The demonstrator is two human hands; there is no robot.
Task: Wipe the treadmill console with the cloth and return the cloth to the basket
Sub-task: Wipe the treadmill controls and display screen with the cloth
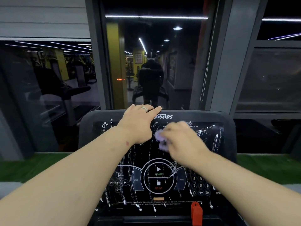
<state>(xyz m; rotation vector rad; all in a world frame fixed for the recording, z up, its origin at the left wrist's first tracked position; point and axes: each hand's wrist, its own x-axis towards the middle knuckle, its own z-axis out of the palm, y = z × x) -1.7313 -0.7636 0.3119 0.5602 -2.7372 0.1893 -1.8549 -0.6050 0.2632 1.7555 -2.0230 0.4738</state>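
Treadmill console [231, 128] reading "tness", START [159, 174], STOP [158, 188], keypad digits [200, 185], OK [207, 192]

Dark window [151, 62], green turf [32, 163]

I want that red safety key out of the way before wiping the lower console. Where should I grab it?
Pinch the red safety key by its upper tab, coming from your right side, since the right hand is nearer. It stands upright at the treadmill console bottom edge; the tab is its clearest exposed part.
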